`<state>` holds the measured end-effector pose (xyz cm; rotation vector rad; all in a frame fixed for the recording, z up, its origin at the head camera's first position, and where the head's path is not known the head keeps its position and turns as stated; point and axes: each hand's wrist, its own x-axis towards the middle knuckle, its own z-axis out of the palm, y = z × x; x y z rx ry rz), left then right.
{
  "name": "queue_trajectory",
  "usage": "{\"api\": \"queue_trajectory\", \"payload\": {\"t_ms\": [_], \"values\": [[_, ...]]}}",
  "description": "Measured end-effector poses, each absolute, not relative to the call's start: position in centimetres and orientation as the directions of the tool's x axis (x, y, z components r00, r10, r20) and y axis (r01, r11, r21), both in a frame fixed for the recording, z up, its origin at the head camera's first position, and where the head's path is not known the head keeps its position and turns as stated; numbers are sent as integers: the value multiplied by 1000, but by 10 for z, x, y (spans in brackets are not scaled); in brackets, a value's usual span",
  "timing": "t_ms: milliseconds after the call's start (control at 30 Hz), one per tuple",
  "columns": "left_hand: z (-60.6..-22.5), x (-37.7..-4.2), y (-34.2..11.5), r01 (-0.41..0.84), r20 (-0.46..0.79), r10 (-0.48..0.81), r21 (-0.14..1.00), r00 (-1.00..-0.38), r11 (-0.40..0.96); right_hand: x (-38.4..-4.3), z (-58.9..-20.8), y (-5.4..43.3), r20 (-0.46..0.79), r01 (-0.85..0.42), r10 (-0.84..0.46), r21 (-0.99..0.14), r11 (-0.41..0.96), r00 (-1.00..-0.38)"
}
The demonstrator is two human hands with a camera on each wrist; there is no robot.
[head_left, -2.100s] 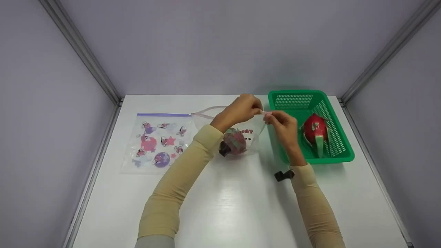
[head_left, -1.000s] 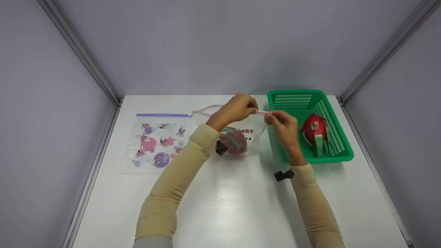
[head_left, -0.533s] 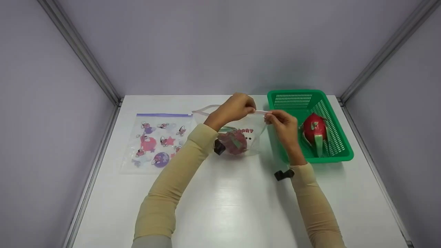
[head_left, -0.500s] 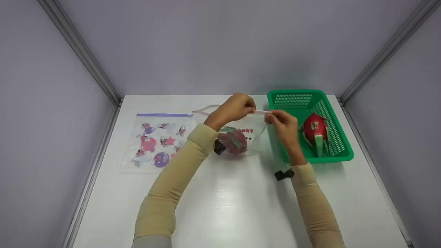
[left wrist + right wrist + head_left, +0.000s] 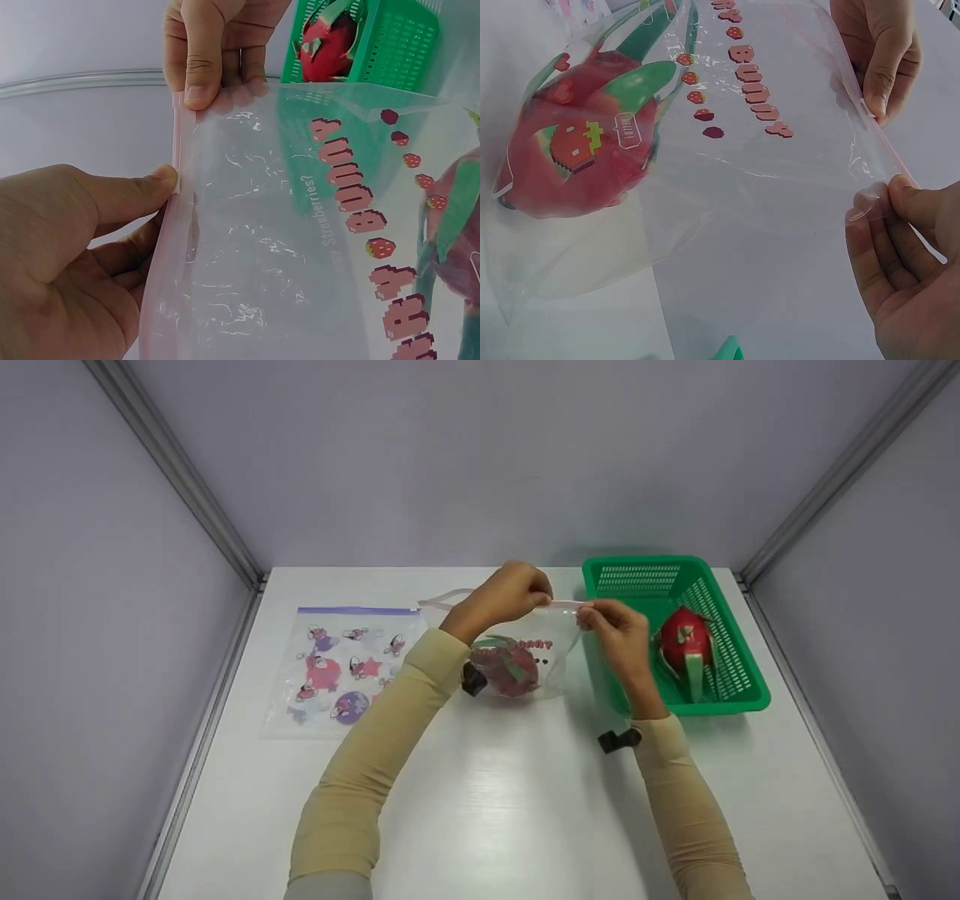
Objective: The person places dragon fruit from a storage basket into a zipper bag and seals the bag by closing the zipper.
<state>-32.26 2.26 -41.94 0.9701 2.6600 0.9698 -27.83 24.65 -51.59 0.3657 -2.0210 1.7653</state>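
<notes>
A clear slider zip bag (image 5: 555,624) with a pink zip and strawberry print stands raised at the table's middle. Through its film shows a red dragon fruit (image 5: 577,142) with green scales. My left hand (image 5: 506,594) pinches the slider (image 5: 172,181) on the bag's top edge between thumb and finger. At the right end of that edge, my right hand (image 5: 616,637) grips the bag's corner, thumb over the film in the left wrist view. The zip strip is flat between the hands; left of my left hand, the mouth (image 5: 450,596) gapes in a loop.
A green plastic basket (image 5: 697,709) at the back right holds another dragon fruit (image 5: 686,641). On the left, a flat printed bag with a purple zip (image 5: 356,611) lies on the white table (image 5: 487,810). Grey walls (image 5: 450,472) enclose the back and sides.
My left hand has slid leftward along the zip, so a longer flat stretch shows between the hands. The right hand has stayed at the corner. The basket has not moved.
</notes>
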Motion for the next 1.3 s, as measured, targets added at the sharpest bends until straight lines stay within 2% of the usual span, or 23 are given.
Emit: {"api": "queue_trajectory", "payload": {"t_ms": [467,767,1300], "values": [[-418,-322,13,519,77,613,620,-787,589,-277,-514,246,468,-449,116,-880,157,-876],[-417,-324,9,493,47,601,625,-798,606,-262,-494,239,454,-436,118,-888,147,-883],[-419,-324,-3,489,50,606,645,-794,587,-264,-496,242,475,-459,108,-877,144,-873]]}}
